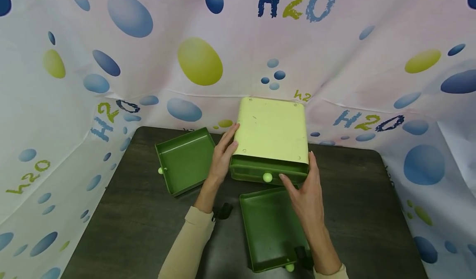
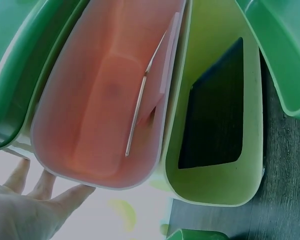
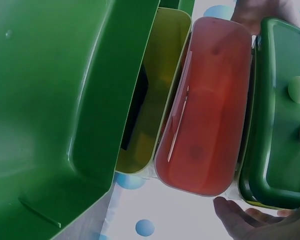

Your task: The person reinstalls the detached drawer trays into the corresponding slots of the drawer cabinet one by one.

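A small drawer cabinet with a pale yellow-green top (image 1: 273,128) stands at the back of the table. Its upper green drawer (image 1: 247,170) sits in the top slot with the front a little proud, a light green knob (image 1: 267,177) at its middle. The left hand (image 1: 222,155) rests extended fingers against the cabinet's left side. With the thumb on the drawer front beside the knob, the right hand (image 1: 308,196) lays its other fingers along the right side. Below the drawer, the wrist views show a pink-lined slot (image 2: 97,110) and a yellow-green slot (image 3: 165,65) without drawers.
One loose green drawer (image 1: 186,161) lies on the dark table (image 1: 357,213) to the left, knob facing left. Another loose drawer (image 1: 269,229) lies in front of the cabinet, partly under the right forearm. A patterned white curtain (image 1: 238,35) hangs close behind.
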`<act>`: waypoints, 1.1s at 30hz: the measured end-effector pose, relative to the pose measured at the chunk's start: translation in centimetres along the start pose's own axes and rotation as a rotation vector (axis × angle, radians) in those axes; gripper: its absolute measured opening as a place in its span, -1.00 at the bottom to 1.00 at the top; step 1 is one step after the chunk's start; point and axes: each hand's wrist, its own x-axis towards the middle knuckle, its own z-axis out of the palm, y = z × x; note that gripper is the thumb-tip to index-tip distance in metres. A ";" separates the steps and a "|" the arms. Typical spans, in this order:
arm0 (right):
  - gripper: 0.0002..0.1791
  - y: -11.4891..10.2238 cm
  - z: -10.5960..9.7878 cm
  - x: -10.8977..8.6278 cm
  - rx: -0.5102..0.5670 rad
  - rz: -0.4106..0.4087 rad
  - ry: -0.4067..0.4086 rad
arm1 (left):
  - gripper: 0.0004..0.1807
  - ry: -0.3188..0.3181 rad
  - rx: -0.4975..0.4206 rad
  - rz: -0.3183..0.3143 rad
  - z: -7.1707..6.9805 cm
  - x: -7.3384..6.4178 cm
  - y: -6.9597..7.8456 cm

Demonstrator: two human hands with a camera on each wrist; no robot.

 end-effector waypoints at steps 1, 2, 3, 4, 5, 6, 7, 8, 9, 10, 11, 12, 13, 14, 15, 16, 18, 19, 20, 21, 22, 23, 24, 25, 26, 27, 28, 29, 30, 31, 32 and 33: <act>0.11 0.0 0.1 0.1 -0.002 0.000 0.001 | -0.48 -0.002 -0.001 0.004 0.0 0.0 0.0; 0.11 0.1 0.1 0.1 -0.004 -0.001 0.003 | -0.48 -0.003 -0.002 0.008 0.0 0.0 0.0; 0.11 0.1 0.1 0.2 -0.006 -0.002 0.006 | -0.48 -0.003 -0.004 0.013 0.0 -0.1 -0.1; 0.11 0.0 0.1 0.3 -0.007 -0.003 0.009 | -0.48 -0.005 -0.005 0.016 0.0 0.0 -0.1; 0.11 0.0 0.1 0.3 -0.009 -0.004 0.010 | -0.48 -0.004 -0.005 0.020 0.0 0.0 -0.1; 0.11 0.0 0.1 0.4 -0.012 -0.004 0.011 | -0.48 -0.004 -0.003 0.024 0.1 0.0 0.0; 0.11 0.0 0.1 0.4 -0.015 -0.003 0.011 | -0.48 -0.003 -0.003 0.027 0.1 0.1 -0.1; 0.11 0.0 0.1 0.5 -0.018 -0.003 0.011 | -0.48 -0.001 -0.002 0.029 0.1 0.1 0.0; 0.11 0.0 0.1 0.5 -0.021 -0.002 0.012 | -0.48 0.000 0.000 0.030 0.1 0.1 -0.1; 0.11 0.0 0.1 0.5 -0.024 -0.003 0.012 | -0.48 0.000 0.003 0.030 0.1 0.1 0.0; 0.11 0.1 0.1 0.6 -0.027 -0.004 0.013 | -0.48 0.000 0.005 0.030 0.1 0.0 0.0; 0.11 0.1 0.1 0.6 -0.027 -0.005 0.014 | -0.48 -0.001 0.007 0.029 0.1 0.0 0.0; 0.11 0.1 0.1 0.6 -0.028 -0.007 0.015 | -0.48 -0.002 0.009 0.029 0.1 0.0 0.0; 0.12 0.1 0.1 0.6 -0.027 -0.008 0.015 | -0.48 -0.003 0.012 0.027 0.1 0.0 0.1; 0.12 0.1 0.1 0.6 -0.025 -0.010 0.015 | -0.48 -0.005 0.014 0.028 0.1 0.0 0.1; 0.12 0.1 0.1 0.6 -0.024 -0.010 0.015 | -0.48 -0.007 0.017 0.028 0.1 0.0 0.1; 0.12 0.2 0.1 0.5 -0.026 -0.010 0.013 | -0.48 -0.010 0.016 0.030 0.1 -0.1 0.1; 0.12 0.2 0.2 0.5 -0.025 -0.010 0.012 | -0.48 -0.010 0.017 0.033 0.1 -0.1 0.1; 0.12 0.2 0.2 0.6 -0.023 -0.010 0.012 | -0.48 -0.009 0.016 0.036 0.1 -0.1 0.1; 0.12 0.2 0.3 0.6 -0.024 -0.012 0.014 | -0.48 -0.008 0.015 0.036 0.1 -0.1 0.1; 0.12 0.2 0.3 0.6 -0.023 -0.012 0.016 | -0.48 -0.008 0.012 0.035 0.1 -0.1 0.1; 0.12 0.2 0.3 0.6 -0.022 -0.012 0.017 | -0.48 -0.008 0.010 0.035 0.0 -0.1 0.1; 0.12 0.2 0.3 0.6 -0.020 -0.011 0.018 | -0.48 -0.008 0.010 0.035 0.0 -0.1 0.1; 0.12 0.2 0.3 0.7 -0.019 -0.010 0.019 | -0.48 -0.008 0.008 0.034 0.0 -0.1 0.1; 0.12 0.2 0.3 0.7 -0.017 -0.007 0.021 | -0.49 -0.010 0.007 0.033 0.0 -0.2 0.1; 0.12 0.2 0.3 0.8 -0.016 -0.003 0.022 | -0.49 -0.011 0.006 0.032 0.0 -0.2 0.0; 0.12 0.3 0.3 0.9 -0.014 0.002 0.022 | -0.49 -0.011 0.006 0.034 0.0 -0.1 0.0; 0.11 0.2 0.3 0.9 -0.012 0.006 0.021 | -0.49 -0.011 0.007 0.035 0.0 -0.1 0.0; 0.11 0.2 0.3 1.0 -0.010 0.010 0.020 | -0.49 -0.010 0.009 0.037 0.0 -0.1 0.0; 0.11 0.2 0.3 1.1 -0.009 0.010 0.019 | -0.49 -0.009 0.008 0.039 0.1 -0.1 -0.1; 0.11 0.2 0.4 1.1 -0.008 0.011 0.019 | -0.49 -0.008 0.009 0.040 0.1 -0.1 -0.1; 0.10 0.3 0.4 1.2 -0.007 0.006 0.020 | -0.49 -0.006 0.008 0.037 0.1 -0.1 -0.2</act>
